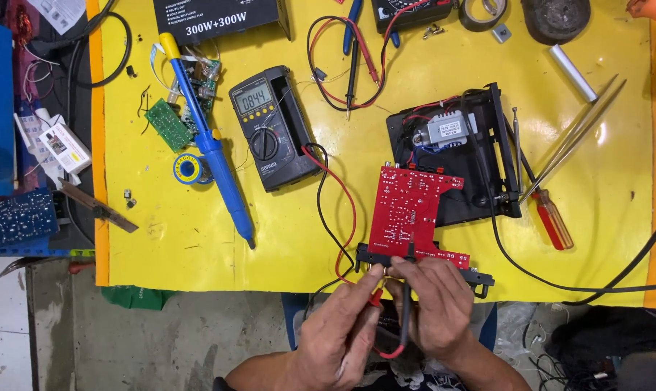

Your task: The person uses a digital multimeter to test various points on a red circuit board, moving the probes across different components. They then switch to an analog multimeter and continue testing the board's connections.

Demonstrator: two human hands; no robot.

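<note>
The left hand (339, 334) pinches a red probe (375, 295) between thumb and forefinger, its tip at the near edge of the red circuit board (409, 211). The right hand (433, 304) has its fingers clamped on a black probe (405, 315), also held to that near edge, where the board meets a black front panel (422, 262). The board lies tilted against an open black case (480, 163) near the front of the yellow bench (161, 239), its far end propped on the case.

In my judgement, the 2 tips sit close together; a small slip could bridge neighbouring solder points. The board rests loosely, so pressure from either probe could shift it and break contact. The red and black leads (328, 210) loop back to the multimeter (271, 127) and could drag across the board.

The board is flat, glossy and angular, speckled with pale solder. The meter is a dark, chunky slab with a grey display. A blue tube-shaped desoldering pump (210, 141) with a yellow cap lies beside it, and a transparent orange-handled screwdriver (552, 217) lies right of the case.
</note>
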